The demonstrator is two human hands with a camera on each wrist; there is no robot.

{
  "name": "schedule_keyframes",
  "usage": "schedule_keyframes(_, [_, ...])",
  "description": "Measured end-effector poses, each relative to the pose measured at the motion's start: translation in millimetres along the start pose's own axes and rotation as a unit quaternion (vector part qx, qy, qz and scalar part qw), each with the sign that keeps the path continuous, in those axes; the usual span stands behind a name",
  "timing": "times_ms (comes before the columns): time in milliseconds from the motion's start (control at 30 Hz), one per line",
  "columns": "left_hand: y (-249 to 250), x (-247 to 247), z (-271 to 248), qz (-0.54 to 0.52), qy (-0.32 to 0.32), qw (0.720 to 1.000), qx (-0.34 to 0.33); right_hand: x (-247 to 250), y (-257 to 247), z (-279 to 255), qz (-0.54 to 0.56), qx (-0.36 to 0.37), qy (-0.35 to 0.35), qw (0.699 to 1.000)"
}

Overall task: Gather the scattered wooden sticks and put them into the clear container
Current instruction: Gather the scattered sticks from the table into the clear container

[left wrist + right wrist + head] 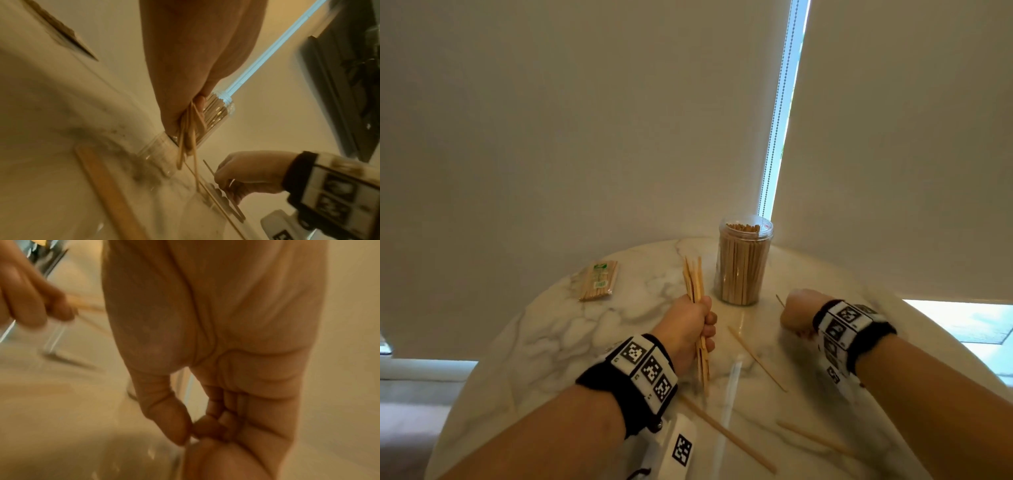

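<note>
My left hand (pixel 688 325) grips a bundle of flat wooden sticks (pixel 694 277) upright above the marble table (pixel 551 342), just left of the clear container (pixel 743 263). The container stands upright and is packed with sticks. My right hand (pixel 799 313) is low at the table, right of the container, its fingers curled on one thin stick (pixel 208 167) whose tip pokes out towards the jar. The right wrist view shows thumb and forefinger pressed together (pixel 191 434); the stick is hidden there. Three loose sticks lie on the table: one (pixel 756 358) between my hands, two (pixel 726 433) (pixel 815 438) nearer me.
A wrapped packet of sticks (pixel 599 281) lies at the table's back left. Roller blinds hang close behind the round table, with a bead chain (pixel 777 120) in the gap above the container. The table edge curves close by on the right.
</note>
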State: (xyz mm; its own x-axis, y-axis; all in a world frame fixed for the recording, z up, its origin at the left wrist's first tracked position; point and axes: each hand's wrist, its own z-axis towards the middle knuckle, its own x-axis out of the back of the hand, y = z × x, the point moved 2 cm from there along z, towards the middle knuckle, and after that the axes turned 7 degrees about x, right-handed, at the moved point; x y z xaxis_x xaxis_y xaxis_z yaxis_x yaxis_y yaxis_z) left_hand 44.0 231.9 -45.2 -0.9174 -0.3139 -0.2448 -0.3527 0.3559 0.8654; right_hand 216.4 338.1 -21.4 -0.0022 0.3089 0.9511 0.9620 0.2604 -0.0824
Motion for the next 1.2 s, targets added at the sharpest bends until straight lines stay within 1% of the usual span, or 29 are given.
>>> schedule_keyframes(67, [1, -2, -6, 0.013, 0.018, 1.000, -0.005, -2, -2, -25, 0.075, 0.012, -0.014, 0.997])
schedule_keyframes(133, [0, -6, -11, 0.042, 0.029, 0.998, -0.022, -4, -11, -47, 0.170, 0.063, -0.001, 0.983])
schedule_keyframes(200, [-3, -10, -14, 0.102, 0.032, 0.993, -0.053, -3, -27, -66, 0.292, 0.130, 0.027, 0.947])
schedule_keyframes(233, [-4, -13, -16, 0.141, 0.030, 0.987, -0.063, -3, -36, -74, 0.329, 0.166, 0.035, 0.929])
schedule_keyframes(300, [-6, -16, -20, 0.203, 0.026, 0.976, -0.073, -4, -52, -88, 0.350, 0.223, 0.043, 0.909])
schedule_keyframes(333, [-5, -17, -22, 0.212, 0.032, 0.974, -0.078, -5, -56, -92, 0.356, 0.237, 0.049, 0.903])
schedule_keyframes(400, [-1, -12, -24, 0.223, 0.074, 0.968, -0.085, -4, -56, -96, 0.380, 0.235, 0.053, 0.893])
schedule_keyframes(433, [1, -7, -25, 0.236, 0.099, 0.963, -0.087, -5, -53, -96, 0.380, 0.221, 0.058, 0.896])
schedule_keyframes(467, [2, -2, -27, 0.242, 0.109, 0.960, -0.090, -6, -48, -93, 0.356, 0.200, 0.069, 0.910])
schedule_keyframes(500, [3, 2, -30, 0.242, 0.099, 0.962, -0.082, -8, -43, -89, 0.303, 0.178, 0.082, 0.933])
schedule_keyframes(533, [2, 5, -34, 0.241, 0.076, 0.965, -0.069, -11, -38, -87, 0.220, 0.159, 0.084, 0.959])
schedule_keyframes(567, [2, 7, -39, 0.258, 0.053, 0.963, -0.058, -15, -35, -85, 0.130, 0.143, 0.076, 0.978])
schedule_keyframes(600, [1, 8, -44, 0.302, 0.038, 0.951, -0.059, -20, -35, -84, 0.056, 0.133, 0.057, 0.988])
schedule_keyframes(633, [0, 9, -49, 0.368, 0.032, 0.927, -0.070, -23, -35, -84, 0.014, 0.127, 0.036, 0.991])
schedule_keyframes(667, [0, 9, -51, 0.442, 0.031, 0.892, -0.089, -25, -35, -85, 0.000, 0.123, 0.019, 0.992])
schedule_keyframes(733, [-4, 6, -58, 0.567, 0.026, 0.814, -0.120, -24, -35, -90, -0.034, 0.118, 0.000, 0.992])
schedule_keyframes(767, [-7, 4, -62, 0.605, 0.017, 0.787, -0.120, -22, -33, -94, -0.049, 0.119, -0.004, 0.992])
schedule_keyframes(833, [-14, -1, -72, 0.651, -0.007, 0.751, -0.112, -19, -24, -101, -0.057, 0.111, -0.005, 0.992])
schedule_keyframes(867, [-18, -4, -76, 0.669, -0.020, 0.735, -0.109, -18, -16, -105, -0.043, 0.102, -0.006, 0.994])
schedule_keyframes(933, [-27, -7, -79, 0.691, -0.039, 0.713, -0.110, -16, 1, -113, 0.004, 0.078, -0.014, 0.997])
schedule_keyframes(1033, [-34, -10, -81, 0.700, -0.031, 0.704, -0.118, -20, 20, -133, 0.047, 0.066, -0.062, 0.995])
schedule_keyframes(1133, [-34, -11, -84, 0.699, -0.013, 0.706, -0.117, -33, 22, -155, 0.039, 0.084, -0.097, 0.991])
schedule_keyframes(1200, [-34, -12, -86, 0.703, -0.003, 0.701, -0.120, -40, 18, -163, 0.001, 0.102, -0.084, 0.991])
